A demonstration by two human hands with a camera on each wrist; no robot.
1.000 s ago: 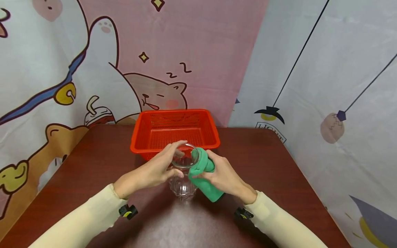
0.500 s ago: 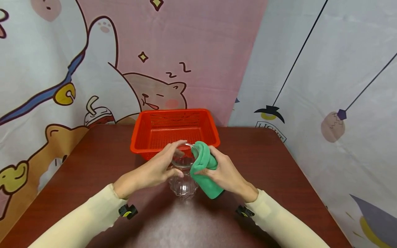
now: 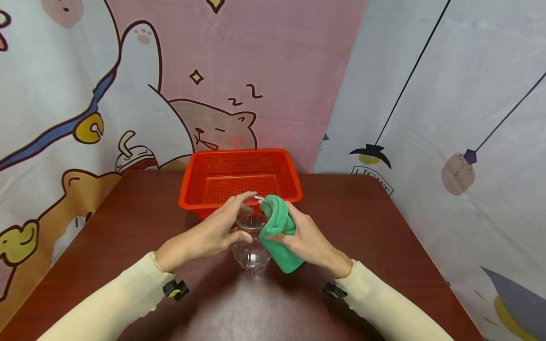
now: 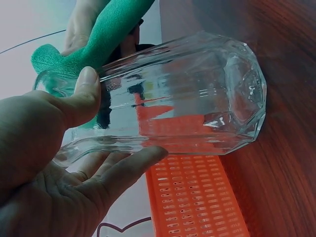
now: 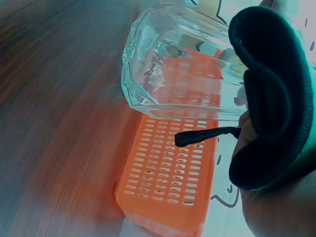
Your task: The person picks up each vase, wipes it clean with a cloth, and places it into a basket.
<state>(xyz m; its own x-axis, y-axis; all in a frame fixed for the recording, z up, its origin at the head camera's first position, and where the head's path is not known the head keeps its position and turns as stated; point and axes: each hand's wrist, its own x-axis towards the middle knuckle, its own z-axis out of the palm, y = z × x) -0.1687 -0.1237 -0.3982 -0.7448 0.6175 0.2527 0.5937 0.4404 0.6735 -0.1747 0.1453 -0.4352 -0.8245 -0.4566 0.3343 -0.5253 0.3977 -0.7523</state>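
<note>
Hands [image 3: 256,237] hold glass [image 3: 252,237] and cloth [image 3: 279,234] — orange basket [image 3: 240,177] just behind.

- left hand [image 3: 213,234] grips clear glass [image 3: 252,237] near its rim, glass upright on brown table [image 3: 128,227]
- right hand [image 3: 304,239] holds green cloth [image 3: 279,232] against glass rim
- red basket [image 3: 240,177] just behind both

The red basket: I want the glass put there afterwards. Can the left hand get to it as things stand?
Probably yes: the red basket sits open-topped just behind the left hand, with nothing between, though that hand grips the glass.
</note>
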